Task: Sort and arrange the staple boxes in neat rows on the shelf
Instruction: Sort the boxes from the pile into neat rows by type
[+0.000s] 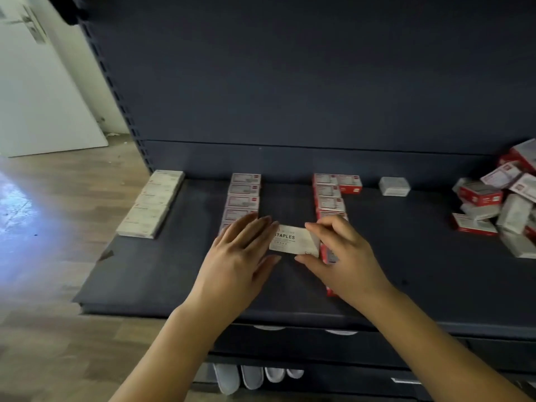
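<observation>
A white box printed STAPLES (293,240) is held above the dark shelf (162,274) between my two hands. My right hand (345,253) pinches its right end with thumb and fingers. My left hand (240,250) lies flat with fingers spread, touching the box's left end. Behind them run a row of grey-and-red boxes (243,195), a red-sided row (329,198) partly hidden by my right hand, and a row of white boxes (153,203) at the left edge.
A jumbled pile of red and white boxes (499,204) fills the shelf's right end. A single white box (394,186) stands at the back. White items (255,375) sit on a lower shelf. Wooden floor (58,204) lies to the left.
</observation>
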### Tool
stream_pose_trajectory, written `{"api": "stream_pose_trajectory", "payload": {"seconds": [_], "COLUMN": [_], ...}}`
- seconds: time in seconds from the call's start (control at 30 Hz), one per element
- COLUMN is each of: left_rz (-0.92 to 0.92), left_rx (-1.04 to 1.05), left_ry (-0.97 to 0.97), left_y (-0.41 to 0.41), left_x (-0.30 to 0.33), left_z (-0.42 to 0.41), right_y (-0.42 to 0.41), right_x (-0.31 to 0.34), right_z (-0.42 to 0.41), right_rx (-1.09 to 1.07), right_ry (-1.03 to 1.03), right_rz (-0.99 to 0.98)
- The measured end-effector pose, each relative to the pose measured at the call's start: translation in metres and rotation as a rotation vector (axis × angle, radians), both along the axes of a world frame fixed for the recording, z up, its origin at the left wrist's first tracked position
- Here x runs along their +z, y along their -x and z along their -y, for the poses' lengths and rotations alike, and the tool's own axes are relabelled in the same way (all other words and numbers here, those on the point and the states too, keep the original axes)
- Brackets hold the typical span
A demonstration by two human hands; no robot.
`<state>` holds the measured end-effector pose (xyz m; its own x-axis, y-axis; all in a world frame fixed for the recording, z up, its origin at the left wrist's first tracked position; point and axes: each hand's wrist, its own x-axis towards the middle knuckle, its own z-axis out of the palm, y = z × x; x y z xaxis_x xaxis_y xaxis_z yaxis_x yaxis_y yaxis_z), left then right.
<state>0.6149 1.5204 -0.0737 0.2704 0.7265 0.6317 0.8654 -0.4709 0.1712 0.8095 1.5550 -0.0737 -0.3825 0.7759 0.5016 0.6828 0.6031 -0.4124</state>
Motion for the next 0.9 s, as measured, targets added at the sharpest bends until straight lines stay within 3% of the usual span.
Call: {"api": "stream_pose_trajectory", "payload": {"seconds": [0.43, 0.63, 0.77, 0.9], "left_rz": [-0.132, -0.224, -0.251, -0.220], "left_rx": [-0.084, -0.080, -0.028, 0.006], "left_ry": [0.046, 0.164, 0.191, 0.251], "left_y": [0.101, 0.167, 0.216, 0.241], "left_x": [-0.012, -0.029, -0.046, -0.055], "left_z": [0.009, 0.003, 0.001, 0.000], "right_y": [0.121, 0.147, 0.157, 0.169], "right_x": [-0.011, -0.006, -0.008, -0.009], "right_z": [0.013, 0.005, -0.003, -0.007], "right_rx": [0.191, 0.192, 0.202, 0.208], "right_ry": [0.175, 0.154, 0.246, 0.278], "right_rz": [0.062, 0.236, 0.398, 0.441]}}
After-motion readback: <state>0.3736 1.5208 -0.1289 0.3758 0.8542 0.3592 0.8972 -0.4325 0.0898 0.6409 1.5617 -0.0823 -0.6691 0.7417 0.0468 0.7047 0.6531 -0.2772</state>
